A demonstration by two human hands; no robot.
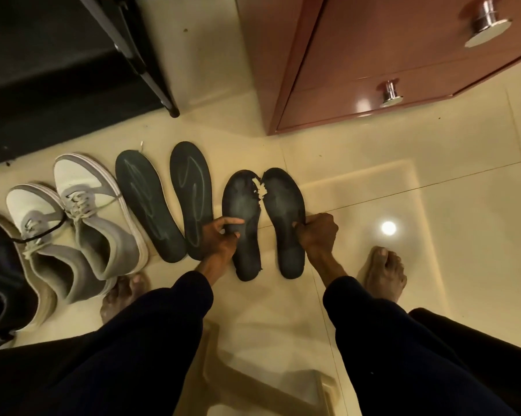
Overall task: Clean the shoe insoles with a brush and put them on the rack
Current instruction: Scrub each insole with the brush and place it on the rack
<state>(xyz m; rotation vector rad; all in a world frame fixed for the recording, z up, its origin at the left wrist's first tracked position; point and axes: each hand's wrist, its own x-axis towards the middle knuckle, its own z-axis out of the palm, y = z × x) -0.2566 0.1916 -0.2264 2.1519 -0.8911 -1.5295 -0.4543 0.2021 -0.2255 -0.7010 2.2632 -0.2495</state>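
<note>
Insoles lie in a row on the tiled floor (403, 190). The left worn insole (241, 202) and the right worn insole (283, 199) sit side by side with their toes touching, and a ragged white tear runs along the left one's inner edge. The left hand (223, 238) pinches the left worn insole at its outer edge near the middle, forefinger stretched flat across the top and the other fingers curled. The right hand (317, 232) grips the outer edge of the right worn insole, fingers curled tight round it. Just left of the left hand lie two more insoles (146, 199) with pale scuff marks, and past them a pair of grey and white sneakers (94, 211). Beyond the hands stand the leg of a black rack (154, 70) and a brown chest of drawers (373, 70). A bare foot (385, 271) rests just right of the right hand.
</note>
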